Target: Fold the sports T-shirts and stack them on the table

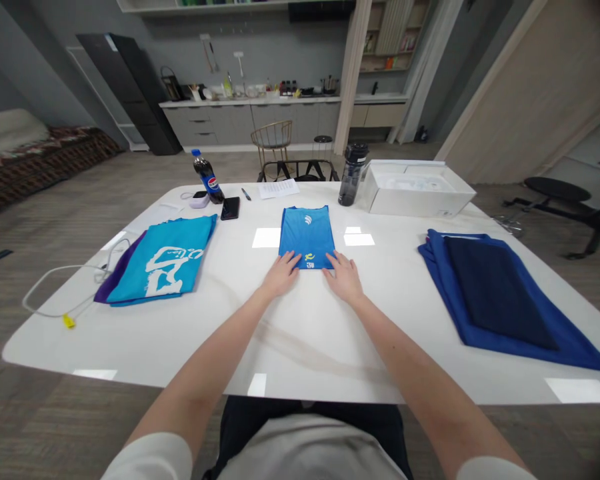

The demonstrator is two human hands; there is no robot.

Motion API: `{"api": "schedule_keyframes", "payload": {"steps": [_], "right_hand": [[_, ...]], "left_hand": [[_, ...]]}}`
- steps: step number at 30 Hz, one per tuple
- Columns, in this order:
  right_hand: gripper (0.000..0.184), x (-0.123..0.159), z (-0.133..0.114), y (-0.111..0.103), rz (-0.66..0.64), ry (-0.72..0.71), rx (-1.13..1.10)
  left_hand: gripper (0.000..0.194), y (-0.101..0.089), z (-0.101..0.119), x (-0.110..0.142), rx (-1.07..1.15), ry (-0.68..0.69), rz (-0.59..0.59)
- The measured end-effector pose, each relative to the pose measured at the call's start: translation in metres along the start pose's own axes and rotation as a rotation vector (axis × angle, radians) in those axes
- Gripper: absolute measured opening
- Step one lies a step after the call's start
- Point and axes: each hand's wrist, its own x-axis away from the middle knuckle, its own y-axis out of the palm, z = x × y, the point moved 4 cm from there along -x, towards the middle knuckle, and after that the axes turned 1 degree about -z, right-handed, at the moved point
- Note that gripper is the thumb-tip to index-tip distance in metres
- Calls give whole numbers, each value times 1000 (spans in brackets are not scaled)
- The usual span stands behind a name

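1. Midway along the white counter (310,327), a small folded blue cloth (305,230) lies flat, with a white emblem towards its far edge and yellow and white marks at its near edge.
2. At the near left corner of this cloth, the left hand (283,272) rests palm down; its grip is open, fingers spread, the tips touching the fabric.
3. At the near right corner, the right hand (344,273) lies the same way, its grip also open and fingertips on the cloth. Neither hand clasps anything.
4. To the left, well apart from the hands, a turquoise cloth (167,257) with white lettering lies partly over a purple cloth (125,270). A pale cable (55,269) loops beside them, with a yellow tag (69,321) near it.
5. To the right, a folded dark navy cloth (497,290) sits on top of a larger royal-blue cloth (555,317).
6. On the far left part of the counter, a cola bottle (209,179) stands upright between a small lilac case (199,200) and a black phone (231,209).
7. Farther towards the middle are a pen (246,194) and a printed sheet (279,189).
8. On the far right part, a dark tumbler (352,175) stands upright just beside an open white box (417,190).
9. Beyond the counter's far edge, a gold-framed chair (273,137) stands near grey kitchen cabinets (230,125).
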Motion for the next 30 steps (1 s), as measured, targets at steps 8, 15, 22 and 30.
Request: {"api": "schedule_keyframes", "payload": {"steps": [8,15,22,30], "right_hand": [[33,4,11,-14,25,319,-20],[27,35,10,-29,-136,211,-32],[26,148,11,-45,-221,-20,-173],[32,115,11,-47,-60,25,-285]], "left_hand": [[39,-29,0,22,-198,-178,70],[42,-40,15,62,-230,-125,-34],[38,-41,47,173,-158,3,-191],[25,-67,37,139,38,-77,-63]]}}
